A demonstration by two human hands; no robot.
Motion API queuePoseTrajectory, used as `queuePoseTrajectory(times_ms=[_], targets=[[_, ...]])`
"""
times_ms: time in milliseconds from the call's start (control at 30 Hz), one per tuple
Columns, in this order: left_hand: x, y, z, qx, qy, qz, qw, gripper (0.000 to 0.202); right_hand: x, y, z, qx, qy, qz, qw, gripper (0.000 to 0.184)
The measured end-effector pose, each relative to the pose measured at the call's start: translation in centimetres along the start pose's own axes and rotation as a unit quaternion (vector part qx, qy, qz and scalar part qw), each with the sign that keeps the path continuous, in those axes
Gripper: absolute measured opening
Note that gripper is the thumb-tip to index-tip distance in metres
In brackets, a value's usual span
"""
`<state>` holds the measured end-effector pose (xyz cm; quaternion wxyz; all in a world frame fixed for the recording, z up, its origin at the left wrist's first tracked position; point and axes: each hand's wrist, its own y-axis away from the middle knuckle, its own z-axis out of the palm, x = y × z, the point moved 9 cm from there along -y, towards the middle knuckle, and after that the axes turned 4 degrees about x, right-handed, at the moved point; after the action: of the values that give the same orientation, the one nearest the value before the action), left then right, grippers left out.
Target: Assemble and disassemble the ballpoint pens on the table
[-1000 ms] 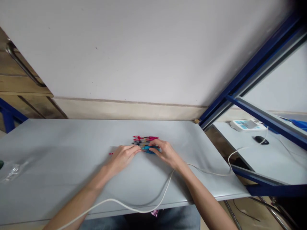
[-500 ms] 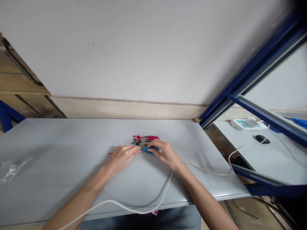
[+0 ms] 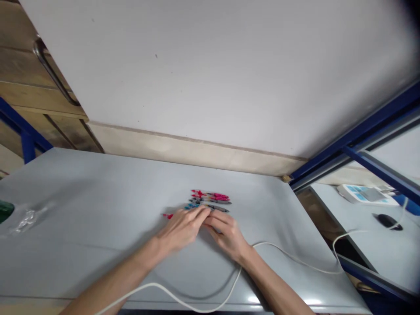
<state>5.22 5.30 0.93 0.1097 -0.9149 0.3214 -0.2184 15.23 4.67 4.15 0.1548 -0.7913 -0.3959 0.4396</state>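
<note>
Several click pens lie side by side on the grey table [image 3: 108,210]. At the far side are pink pens [image 3: 218,195], and nearer come dark grey pens [image 3: 218,208]. A bit of a blue pen [image 3: 190,206] shows just beyond my left fingers. My left hand [image 3: 183,227] is closed, its fingertips pressed down at the near side of the row. My right hand [image 3: 226,229] meets it there, thumb and fingers pinched. What lies between the fingertips is hidden. A red pen end [image 3: 167,215] sticks out left of my left hand.
A white cable [image 3: 157,286] runs under my right forearm and across the table front. Crumpled clear plastic [image 3: 28,221] and a green object [image 3: 5,211] lie at the left. To the right, beyond a blue frame [image 3: 361,135], are a black mouse [image 3: 389,222] and a white device [image 3: 364,194].
The view has turned and shifted. My left hand has moved right along the pens to meet my right hand. The blue pen, earlier between both hands, is now mostly covered.
</note>
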Motion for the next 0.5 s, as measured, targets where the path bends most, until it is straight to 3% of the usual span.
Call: queuePoseTrajectory(times_ms=[300,500], targets=[[1.8,0.0,-1.2,0.048,0.115,0.04,0.991,0.081,2.6,0.9,0.1,0.02,0.054,0.13,0.99,0.018],[0.4,0.8,-1.8,0.096,0.124,0.037,0.987,0.089,2.6,0.6,-1.1,0.051,0.016,0.118,0.992,0.016]])
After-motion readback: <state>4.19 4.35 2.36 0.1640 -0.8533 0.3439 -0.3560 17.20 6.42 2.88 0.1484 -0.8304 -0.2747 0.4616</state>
